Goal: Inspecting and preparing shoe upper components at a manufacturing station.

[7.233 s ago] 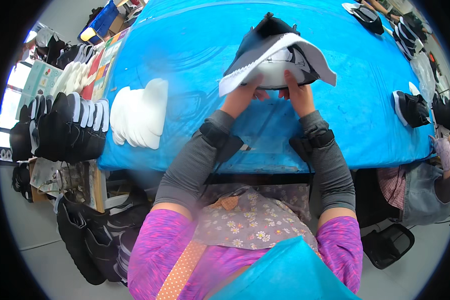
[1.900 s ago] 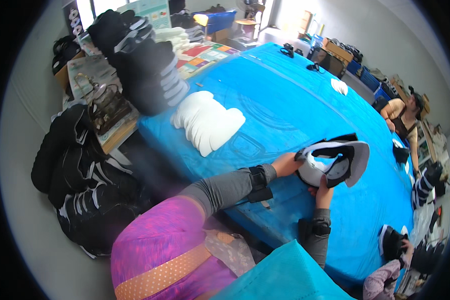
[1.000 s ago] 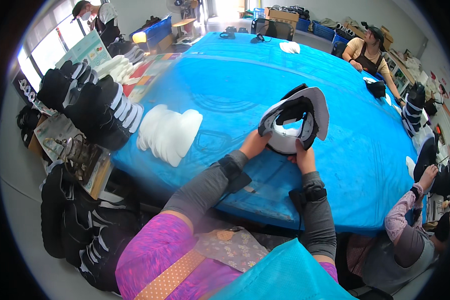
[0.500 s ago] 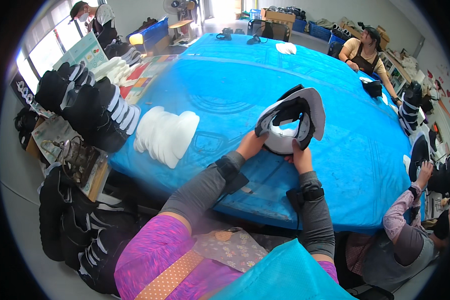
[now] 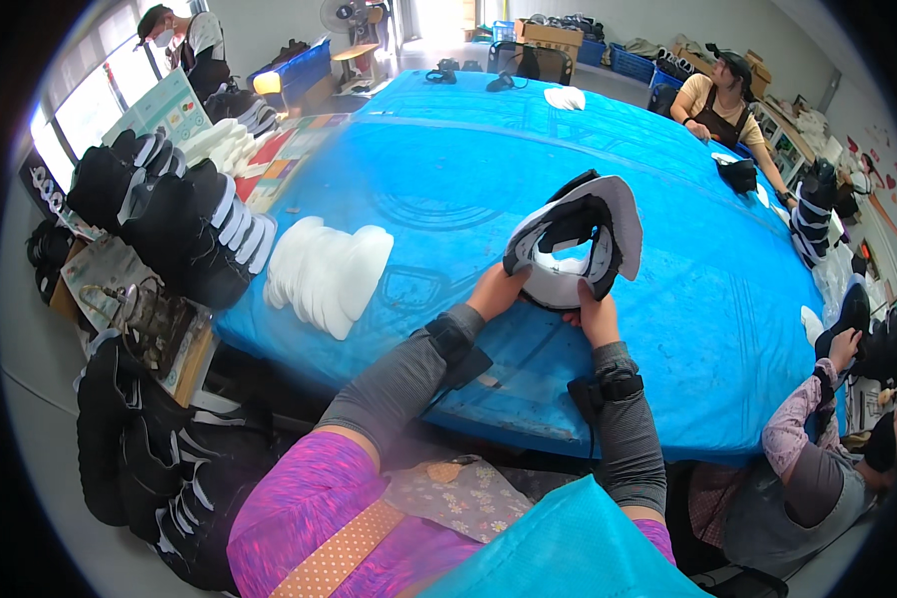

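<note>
I hold what looks like a black-and-white shoe upper (image 5: 560, 291) above the near part of the blue-covered table (image 5: 448, 189). Its open hollow faces me, showing a pale lining, and a wide white-lined flap rises at its right side. My left hand (image 5: 498, 290) grips the lower left edge, thumb on the inside. On the lower right edge, my right hand (image 5: 598, 317) has its thumb over the rim and fingers underneath. Left of my hands lies a fanned stack of white insole-shaped pieces (image 5: 329, 269); neither hand touches it.
Piled black-and-white uppers (image 5: 199, 224) stand along the table's left side, above a metal device (image 5: 144, 319). More black pieces (image 5: 159, 439) lie low at left. One co-worker (image 5: 727, 105) sits far right, another (image 5: 807, 468) works near right, and a third person (image 5: 194, 45) stands far left.
My hands and the upper stay almost in place; the view has shifted slightly. At near right, the co-worker's hand and black piece have shifted a little.
</note>
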`<state>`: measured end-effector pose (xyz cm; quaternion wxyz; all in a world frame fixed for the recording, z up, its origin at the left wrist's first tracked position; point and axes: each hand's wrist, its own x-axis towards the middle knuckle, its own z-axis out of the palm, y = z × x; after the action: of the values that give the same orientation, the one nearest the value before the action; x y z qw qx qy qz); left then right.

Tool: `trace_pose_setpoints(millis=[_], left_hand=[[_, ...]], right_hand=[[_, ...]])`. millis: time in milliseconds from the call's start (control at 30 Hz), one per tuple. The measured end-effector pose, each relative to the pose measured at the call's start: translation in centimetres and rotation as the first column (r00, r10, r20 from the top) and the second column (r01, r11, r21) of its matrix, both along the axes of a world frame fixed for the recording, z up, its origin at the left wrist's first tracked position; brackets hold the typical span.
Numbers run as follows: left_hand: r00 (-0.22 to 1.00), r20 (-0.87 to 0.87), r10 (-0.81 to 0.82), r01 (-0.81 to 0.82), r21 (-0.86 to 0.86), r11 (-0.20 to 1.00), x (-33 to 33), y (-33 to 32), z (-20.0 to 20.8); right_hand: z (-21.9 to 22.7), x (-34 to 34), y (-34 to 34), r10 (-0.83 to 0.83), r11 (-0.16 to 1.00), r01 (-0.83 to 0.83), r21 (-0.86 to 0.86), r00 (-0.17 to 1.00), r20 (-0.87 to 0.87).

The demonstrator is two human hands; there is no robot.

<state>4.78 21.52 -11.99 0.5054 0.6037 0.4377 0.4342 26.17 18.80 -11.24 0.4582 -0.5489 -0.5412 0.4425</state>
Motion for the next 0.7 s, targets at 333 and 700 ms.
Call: trace_pose_setpoints(millis=[333,700], left_hand=[[0.999,0.048,0.004,-0.001,-0.065,0.998,0.6,-0.5,1.2],[0.952,0.297,0.068,-0.034,-0.118,0.992,1.0,-1.2,2.7]], right_hand=[[0.0,0.0,0.0,-0.005,1.0,0.005,0.016,1.0,0.0],[1.3,-0.1,-0.9,-0.043,0.991,0.066,0.118,0.982,-0.184]])
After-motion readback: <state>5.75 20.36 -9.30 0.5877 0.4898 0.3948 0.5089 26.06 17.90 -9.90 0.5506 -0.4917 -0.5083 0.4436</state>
